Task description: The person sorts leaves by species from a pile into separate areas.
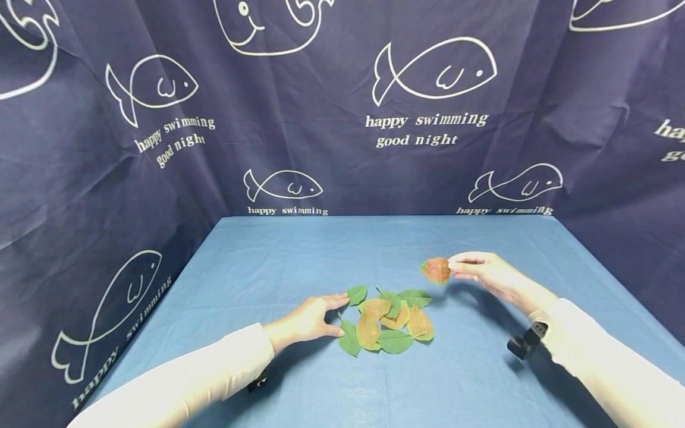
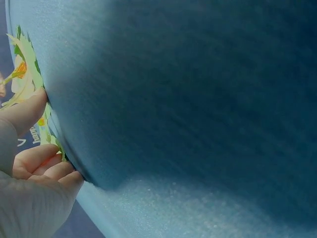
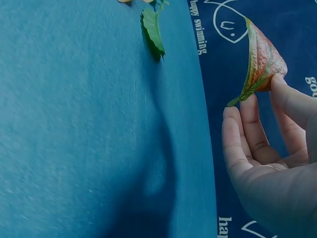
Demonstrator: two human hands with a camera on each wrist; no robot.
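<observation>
My right hand (image 1: 489,274) pinches a reddish leaf with a green edge (image 1: 436,270) above the cloth, right of and behind the leaf group. In the right wrist view the leaf (image 3: 262,62) is held at its edge by the thumb and fingers of that hand (image 3: 277,144). My left hand (image 1: 307,320) rests on the cloth at the group's left side, fingers extended, fingertips touching or close to green leaves (image 1: 357,295) (image 1: 350,339). Yellow-orange leaves (image 1: 368,331) (image 1: 420,324) lie among green ones (image 1: 396,342), partly overlapping. The left wrist view shows this hand (image 2: 34,163) beside the leaves.
Blue cloth (image 1: 321,249) covers the table. Dark blue curtains (image 1: 342,107) with white fish drawings and lettering stand behind it and at both sides. A small black device (image 1: 527,340) is at my right wrist.
</observation>
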